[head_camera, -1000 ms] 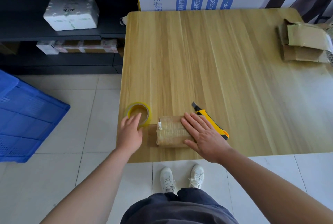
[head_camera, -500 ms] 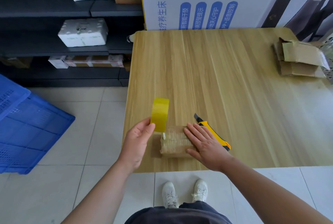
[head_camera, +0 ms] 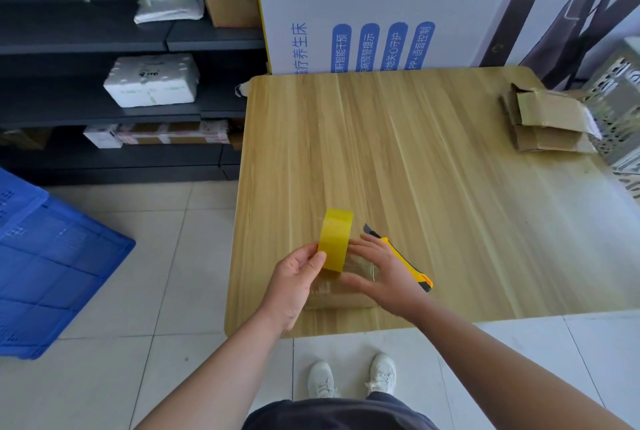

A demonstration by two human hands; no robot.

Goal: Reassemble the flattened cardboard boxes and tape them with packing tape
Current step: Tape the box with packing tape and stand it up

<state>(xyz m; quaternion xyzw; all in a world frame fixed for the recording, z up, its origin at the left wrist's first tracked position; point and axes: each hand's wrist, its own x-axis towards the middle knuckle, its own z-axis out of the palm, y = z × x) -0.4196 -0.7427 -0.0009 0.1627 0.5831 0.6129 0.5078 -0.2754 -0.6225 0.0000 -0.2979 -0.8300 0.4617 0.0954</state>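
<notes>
My left hand grips a roll of yellow packing tape and holds it on edge above the near part of the wooden table. My right hand is raised beside the roll, its straight fingertips at the roll's right side and its thumb spread below. Under both hands lies a small cardboard box with glossy tape on it, mostly hidden. A stack of flattened cardboard boxes sits at the table's far right corner.
A yellow utility knife with its blade out lies just right of my right hand. A large white printed carton stands behind the table. Dark shelves with parcels and a blue crate are on the left.
My left hand picked the tape roll up off the table and turned it on edge. My right hand lifted off the small box and moved to the roll.
</notes>
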